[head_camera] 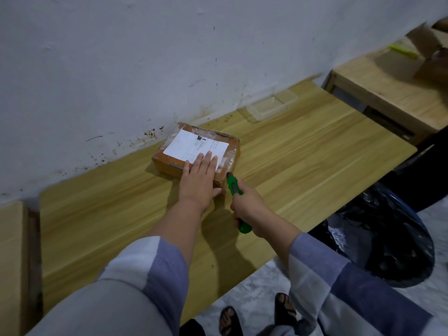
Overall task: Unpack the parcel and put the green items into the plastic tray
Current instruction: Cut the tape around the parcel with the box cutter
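Note:
A brown cardboard parcel (169, 158) with a white label and clear tape lies closed on the wooden table (303, 166), near the wall. My left hand (200, 180) presses flat on its near top, fingers spread, thumb against the near side. My right hand (249, 209) grips a green utility knife (233, 185), whose tip touches the parcel's near right corner. A clear plastic tray (271, 106) stands empty farther back on the table by the wall. No contents of the parcel show.
A bin lined with a black bag (388, 238) stands on the floor at the right. A second wooden table (388, 86) behind it carries an open cardboard box (431, 52) and a yellow-green item (402, 50). The wall runs along the table's far edge.

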